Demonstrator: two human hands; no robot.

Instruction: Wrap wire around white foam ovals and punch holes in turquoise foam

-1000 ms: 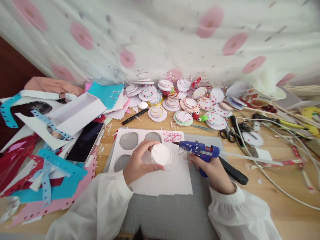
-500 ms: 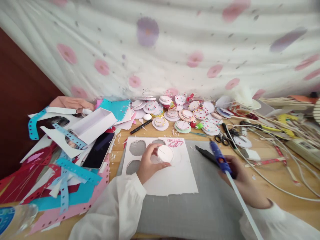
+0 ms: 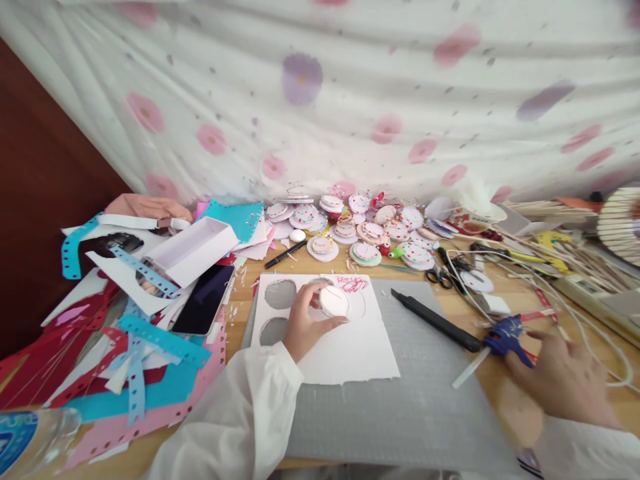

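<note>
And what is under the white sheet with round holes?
A grey mat shows through the holes and beyond some edges of the white sheet. Anything else beneath its solid part is covered from view.

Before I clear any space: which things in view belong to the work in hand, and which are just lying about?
Likely in use:
white disc, gripped by the left hand
glue gun, at the right hand (blurred; grip unclear)
holed white sheet, below the left hand
grey mat, under the sheet

Probably just lying about:
phone
bottle
white box
coloured paper scraps
</note>
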